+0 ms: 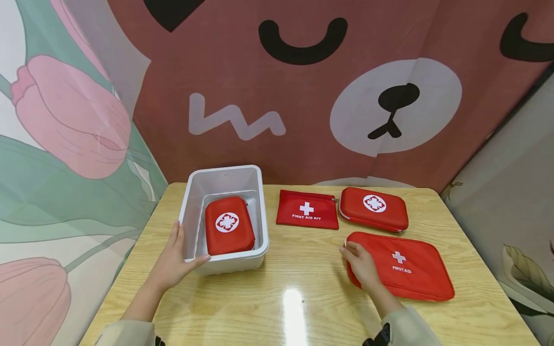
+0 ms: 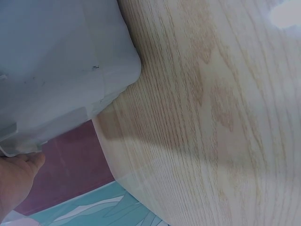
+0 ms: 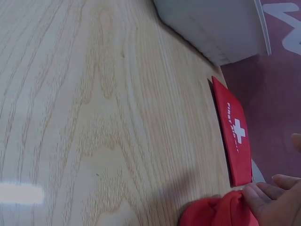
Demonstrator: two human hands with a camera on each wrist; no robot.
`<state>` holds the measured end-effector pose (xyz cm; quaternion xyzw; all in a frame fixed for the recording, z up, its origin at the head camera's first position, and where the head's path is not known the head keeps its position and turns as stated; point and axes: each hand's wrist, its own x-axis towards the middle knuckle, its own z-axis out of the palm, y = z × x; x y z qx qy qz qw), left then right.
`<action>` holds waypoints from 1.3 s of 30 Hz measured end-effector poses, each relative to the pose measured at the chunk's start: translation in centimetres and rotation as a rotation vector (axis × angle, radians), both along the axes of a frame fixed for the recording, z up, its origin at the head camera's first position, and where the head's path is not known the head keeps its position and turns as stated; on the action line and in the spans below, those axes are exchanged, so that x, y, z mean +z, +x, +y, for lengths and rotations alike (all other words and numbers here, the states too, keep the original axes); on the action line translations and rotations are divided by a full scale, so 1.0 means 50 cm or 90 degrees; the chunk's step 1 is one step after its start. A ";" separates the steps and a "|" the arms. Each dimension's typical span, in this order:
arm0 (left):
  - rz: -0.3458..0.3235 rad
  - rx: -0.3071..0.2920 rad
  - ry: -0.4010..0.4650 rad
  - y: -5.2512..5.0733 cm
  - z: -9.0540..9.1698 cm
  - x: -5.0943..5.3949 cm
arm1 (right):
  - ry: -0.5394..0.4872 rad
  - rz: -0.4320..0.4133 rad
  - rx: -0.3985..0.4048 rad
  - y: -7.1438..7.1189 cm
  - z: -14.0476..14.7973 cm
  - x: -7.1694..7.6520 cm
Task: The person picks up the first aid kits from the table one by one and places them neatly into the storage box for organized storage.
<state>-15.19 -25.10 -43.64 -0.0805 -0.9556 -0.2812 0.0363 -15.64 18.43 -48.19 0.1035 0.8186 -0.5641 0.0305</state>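
A white plastic bin (image 1: pixel 262 211) stands at the left of the table, holding a red first aid case (image 1: pixel 227 240) with a round white emblem. My left hand (image 1: pixel 169 264) rests against its near left corner, fingers straight along the outer side and thumb across the front rim. In the left wrist view, part of that hand (image 2: pixel 19 176) touches the bin (image 2: pixel 51 56). At the right, my right hand (image 1: pixel 362 264) pinches the left edge of a large flat red first aid bag (image 1: pixel 420 269). The right wrist view shows its fabric (image 3: pixel 216 212) bunched beside the thumb.
A small red first aid pouch (image 1: pixel 303 218) lies right of the bin. Another red hard case (image 1: pixel 394 209) sits beside it, behind the large bag. The wooden table (image 1: pixel 242 307) backs onto a wall hanging (image 1: pixel 303 154) with a bear print.
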 end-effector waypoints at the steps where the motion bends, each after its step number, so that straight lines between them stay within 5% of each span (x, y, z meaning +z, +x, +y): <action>1: 0.000 0.000 0.000 -0.001 0.000 -0.001 | -0.002 0.002 -0.003 0.002 0.003 0.001; 27: -0.004 0.000 -0.003 -0.002 -0.005 -0.007 | 0.048 -0.036 -0.087 0.072 0.125 0.024; 30: -0.006 0.000 -0.001 -0.001 -0.005 -0.006 | 0.046 -0.014 -0.116 0.068 0.155 -0.021; 35: -0.011 0.000 0.005 -0.001 -0.006 -0.006 | 0.057 0.023 -0.164 0.048 0.231 -0.140; 39: -0.011 0.001 0.007 -0.002 -0.004 -0.006 | 0.081 0.018 -0.210 0.046 0.270 -0.189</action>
